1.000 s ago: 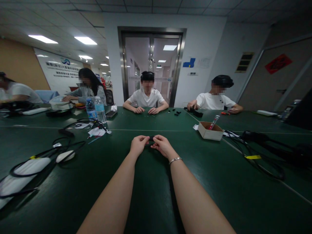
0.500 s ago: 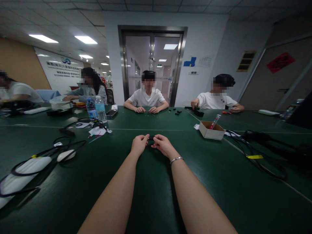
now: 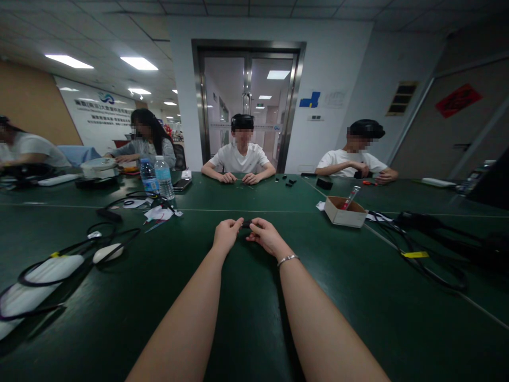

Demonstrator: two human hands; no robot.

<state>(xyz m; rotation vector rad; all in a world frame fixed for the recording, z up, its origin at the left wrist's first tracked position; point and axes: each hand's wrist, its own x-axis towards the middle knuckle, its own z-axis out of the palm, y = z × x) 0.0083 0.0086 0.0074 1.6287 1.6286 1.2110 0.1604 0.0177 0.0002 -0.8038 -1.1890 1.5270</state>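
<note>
A small black piece (image 3: 246,224) is pinched between my two hands above the dark green table (image 3: 250,297); its kind is too small to make out. My left hand (image 3: 227,235) grips its left end between thumb and fingers. On its right end, the thumb and fingers of my right hand (image 3: 267,236) are closed, and a silver bracelet circles that wrist. Parts of the piece are covered by my fingertips.
An open cardboard box (image 3: 345,213) with a tube in it stands to the right. Black cables (image 3: 429,265) lie beyond it. At left are a white mouse (image 3: 108,253), papers (image 3: 159,213) and water bottles (image 3: 164,178). Several people sit around the table.
My hands keep hold of the small black piece in nearly the same place. The person at the right has drawn an arm back from the black object on the table toward their body.
</note>
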